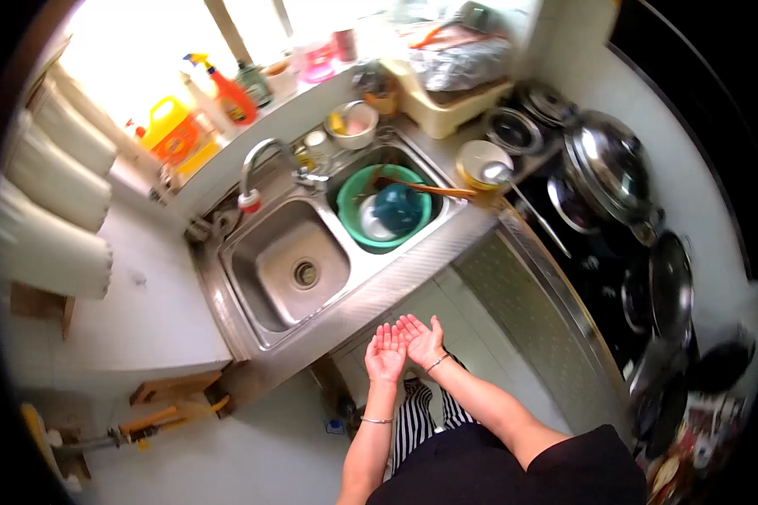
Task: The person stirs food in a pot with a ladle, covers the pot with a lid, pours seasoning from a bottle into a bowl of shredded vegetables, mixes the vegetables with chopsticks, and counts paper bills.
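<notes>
Left hand: open, palm up, fingers extended; this hand (386, 358) is in front of the steel sink (265, 273) and to its right, a thin bracelet (376, 420) at the wrist.
Right hand: also open and palm up, beside the left with fingertips close together; this hand (423, 338) is slightly farther right of the sink. A second bracelet (437, 362) circles its wrist.
Desk edge: the metal front of the desk (379, 295) runs along the near side of the sink, closest to both hands.
Steel sink: set into the desk, a round drain (306, 273) in its floor.
Green basin: just right of the sink, the basin (346, 202) holds a dark teal bowl (398, 209), with a wooden handle (438, 190) lying across its rim.
Faucet: curved and chrome, the faucet (267, 145) rises behind the sink.
Lidded pot: well to the sink's right, a shiny pot (606, 168).
Window ledge: behind the sink, an orange spray bottle (232, 98) and a yellow jug (168, 132).
</notes>
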Tool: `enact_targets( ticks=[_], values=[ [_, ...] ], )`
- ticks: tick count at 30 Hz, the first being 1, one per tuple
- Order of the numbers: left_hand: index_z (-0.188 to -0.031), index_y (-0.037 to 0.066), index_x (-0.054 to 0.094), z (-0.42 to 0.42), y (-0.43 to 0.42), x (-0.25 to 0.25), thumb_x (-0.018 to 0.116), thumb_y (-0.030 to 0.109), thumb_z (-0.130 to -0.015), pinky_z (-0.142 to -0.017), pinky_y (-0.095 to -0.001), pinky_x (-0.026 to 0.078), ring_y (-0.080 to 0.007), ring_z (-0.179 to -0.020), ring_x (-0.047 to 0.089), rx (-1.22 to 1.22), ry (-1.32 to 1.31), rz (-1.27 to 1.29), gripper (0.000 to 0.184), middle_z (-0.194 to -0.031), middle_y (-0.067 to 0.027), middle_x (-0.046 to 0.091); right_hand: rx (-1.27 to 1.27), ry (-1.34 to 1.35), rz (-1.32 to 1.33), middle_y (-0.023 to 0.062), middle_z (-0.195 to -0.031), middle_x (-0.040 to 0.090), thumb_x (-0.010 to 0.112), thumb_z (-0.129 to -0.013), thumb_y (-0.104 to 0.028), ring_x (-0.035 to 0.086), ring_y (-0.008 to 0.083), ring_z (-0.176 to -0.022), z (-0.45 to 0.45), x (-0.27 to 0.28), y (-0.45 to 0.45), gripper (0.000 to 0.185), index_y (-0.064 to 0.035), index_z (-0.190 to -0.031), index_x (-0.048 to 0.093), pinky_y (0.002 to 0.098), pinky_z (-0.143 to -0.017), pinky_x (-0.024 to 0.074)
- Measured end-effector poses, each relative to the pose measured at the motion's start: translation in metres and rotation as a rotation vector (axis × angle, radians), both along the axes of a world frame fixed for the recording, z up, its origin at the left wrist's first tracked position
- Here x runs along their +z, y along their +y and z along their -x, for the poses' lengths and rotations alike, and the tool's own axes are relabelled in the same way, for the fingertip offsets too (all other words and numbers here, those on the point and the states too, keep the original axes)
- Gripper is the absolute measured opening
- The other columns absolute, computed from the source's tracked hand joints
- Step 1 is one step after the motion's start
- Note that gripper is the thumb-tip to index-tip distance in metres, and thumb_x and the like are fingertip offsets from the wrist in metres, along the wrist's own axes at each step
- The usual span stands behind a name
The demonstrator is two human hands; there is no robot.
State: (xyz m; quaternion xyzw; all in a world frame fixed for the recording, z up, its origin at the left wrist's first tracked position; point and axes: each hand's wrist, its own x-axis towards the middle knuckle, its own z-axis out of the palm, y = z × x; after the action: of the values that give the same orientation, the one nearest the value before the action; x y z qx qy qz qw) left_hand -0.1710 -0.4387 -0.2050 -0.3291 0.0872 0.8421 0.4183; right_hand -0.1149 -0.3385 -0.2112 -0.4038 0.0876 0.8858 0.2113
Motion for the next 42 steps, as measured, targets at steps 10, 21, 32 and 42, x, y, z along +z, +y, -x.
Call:
enact_targets(
  ticks=[10,21,32,42],
  values=[
    [-0.098,0.005,0.060,-0.100,0.063,0.061,0.054,0.014,-0.085,-0.089,-0.0357,0.045,-0.0184,-0.096,0.056,-0.495,0.088,-0.035,0.016,-0.102,-0.0056,0.061,-0.413,0.137,-0.115,0.0142,-0.100,0.061,0.040,-0.086,-0.049,0.058,0.0255,-0.093,-0.144,0.064,0.027,0.054,0.0003,-0.103,0.054,0.0383,-0.088,0.0435],
    [-0.087,0.007,0.057,-0.330,0.093,0.073,0.057,0.019,-0.086,-0.078,-0.0294,0.050,-0.0144,-0.080,0.059,-0.991,0.106,-0.056,0.012,-0.076,-0.0001,0.059,-0.754,0.153,-0.110,0.0102,-0.082,0.063,0.047,-0.084,-0.041,0.059,0.0239,-0.077,-0.397,0.081,0.015,0.039,-0.0030,-0.078,0.057,0.0384,-0.075,0.0475],
    [-0.104,0.007,0.052,-0.606,0.134,0.072,0.050,0.010,-0.088,-0.077,-0.0290,0.049,-0.0133,-0.082,0.056,-1.241,0.161,-0.101,0.017,-0.085,-0.0012,0.056,-1.086,0.104,-0.152,0.0113,-0.091,0.062,0.045,-0.085,-0.036,0.059,0.0239,-0.080,-0.667,0.089,0.026,0.036,-0.0016,-0.090,0.055,0.0372,-0.076,0.0473],
    [-0.121,0.006,0.044,-0.698,0.223,0.055,0.046,0.004,-0.087,-0.087,-0.0322,0.043,-0.0191,-0.101,0.052,-1.398,0.531,-0.100,0.034,-0.113,-0.0060,0.053,-1.192,-0.012,-0.176,0.0117,-0.108,0.056,0.050,-0.081,-0.034,0.053,0.0249,-0.100,-0.762,0.063,0.098,0.044,0.0001,-0.109,0.051,0.0381,-0.090,0.0419]
  ],
)
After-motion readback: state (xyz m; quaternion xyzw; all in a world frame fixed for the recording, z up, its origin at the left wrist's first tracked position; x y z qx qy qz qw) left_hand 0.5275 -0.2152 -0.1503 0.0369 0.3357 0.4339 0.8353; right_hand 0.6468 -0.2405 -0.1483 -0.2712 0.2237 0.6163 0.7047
